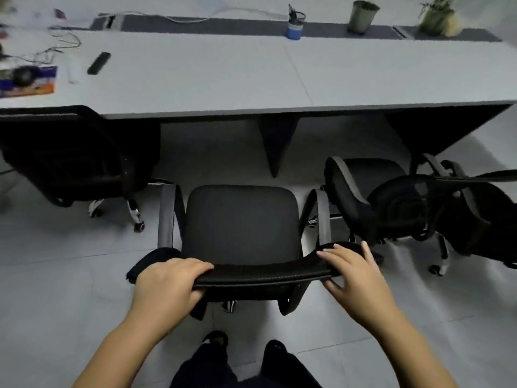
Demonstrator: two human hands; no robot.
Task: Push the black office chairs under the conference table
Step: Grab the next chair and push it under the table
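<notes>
A black office chair (242,222) with grey armrests stands on the floor in front of me, its seat facing the white conference table (223,79). The seat sits clear of the table's front edge. My left hand (170,281) is closed around the left end of the chair's backrest top. My right hand (352,273) holds the right end, fingers spread over it and thumb beneath. A second black chair (72,152) at the left sits partly under the table. A third (397,203) stands turned sideways at the right, outside the table.
A dark table leg (275,144) hangs just right of the middle chair's line. On the table lie a black remote (98,63), cables, a box (28,79) at the left, a blue cup (294,28) and two potted plants (363,15). My feet (243,348) stand behind the chair.
</notes>
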